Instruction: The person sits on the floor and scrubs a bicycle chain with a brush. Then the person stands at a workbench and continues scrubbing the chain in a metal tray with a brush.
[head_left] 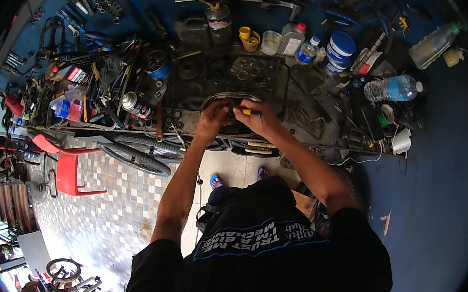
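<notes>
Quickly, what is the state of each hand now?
Left hand: curled; whether it holds something cannot be told.
Right hand: closed, holding a yellow tool.

Lower-left glare whitens the tiled floor (98, 226), the workbench (293, 103) lies dim, and fisheye edges curve into black.

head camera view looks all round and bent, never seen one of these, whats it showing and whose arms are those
There's no machine here: a wide fisheye camera on a person's head looks down, bending straight edges. The arms are the wearer's own. Their right hand holds a yellow-handled tool close to their left hand; whatever is between the fingers is too small to tell. Around them, the cluttered workbench carries bottles, tools and a blue-and-white tub.
</notes>
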A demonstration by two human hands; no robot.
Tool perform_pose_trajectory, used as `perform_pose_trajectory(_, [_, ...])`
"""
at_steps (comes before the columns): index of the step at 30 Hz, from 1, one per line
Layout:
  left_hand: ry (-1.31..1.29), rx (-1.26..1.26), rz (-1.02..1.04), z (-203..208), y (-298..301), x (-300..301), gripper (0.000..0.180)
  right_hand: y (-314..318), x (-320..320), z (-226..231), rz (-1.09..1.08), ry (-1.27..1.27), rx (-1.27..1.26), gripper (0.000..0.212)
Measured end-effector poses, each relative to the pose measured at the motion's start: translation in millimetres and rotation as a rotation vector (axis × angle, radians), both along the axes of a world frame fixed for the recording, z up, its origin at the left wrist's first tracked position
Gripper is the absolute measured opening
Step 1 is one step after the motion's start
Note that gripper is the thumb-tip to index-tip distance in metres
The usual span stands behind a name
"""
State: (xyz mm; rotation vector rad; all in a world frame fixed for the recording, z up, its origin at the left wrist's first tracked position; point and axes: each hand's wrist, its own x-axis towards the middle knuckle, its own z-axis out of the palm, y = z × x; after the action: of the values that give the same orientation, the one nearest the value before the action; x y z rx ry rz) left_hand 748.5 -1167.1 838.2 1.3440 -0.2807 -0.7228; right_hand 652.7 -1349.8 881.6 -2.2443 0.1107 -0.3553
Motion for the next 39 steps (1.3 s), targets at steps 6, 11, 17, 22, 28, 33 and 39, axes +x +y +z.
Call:
perform_pose_trajectory(6, [0.074,-0.114,0.091,-12.5,17.5,8.6,0.043,-15.6,2.1,2.0,-0.102,0.403,0.639,0.037])
perform_pose_trajectory(11, [0.202,-0.259,0.12,2.2,13.5,14.1,0.039,-23.7,-14.4,-7.9,0.011,0.319,0.533,0.038])
perform_pose_trajectory(17, [0.246,-0.322,0.078,-5.5,16.2,17.2,0.039,-23.6,-36.1,-3.7,0.159,-0.129,-0.262,0.027])
perform_pose_trajectory(22, [0.356,-0.29,0.05,5.8,15.9,15.4,0.033,-34.3,-33.6,-9.9,0.149,-0.053,-0.155,0.025])
perform_pose_trajectory(28, [0.424,-0.129,0.057,-3.0,18.4,20.0,0.04,-25.9,-15.9,32.4,0.263,-0.303,-0.26,0.024])
perform_pose_trajectory(33, [0.438,-0.113,-0.074,-7.1,11.3,16.0,0.042,-15.5,-3.8,22.6,0.343,-0.443,-0.469,0.022])
perform_pose_trajectory(39, [0.118,-0.043,-0.028,-9.8,10.8,4.2,0.037,-2.6,-3.5,6.0,0.193,-0.19,-0.25,0.022])
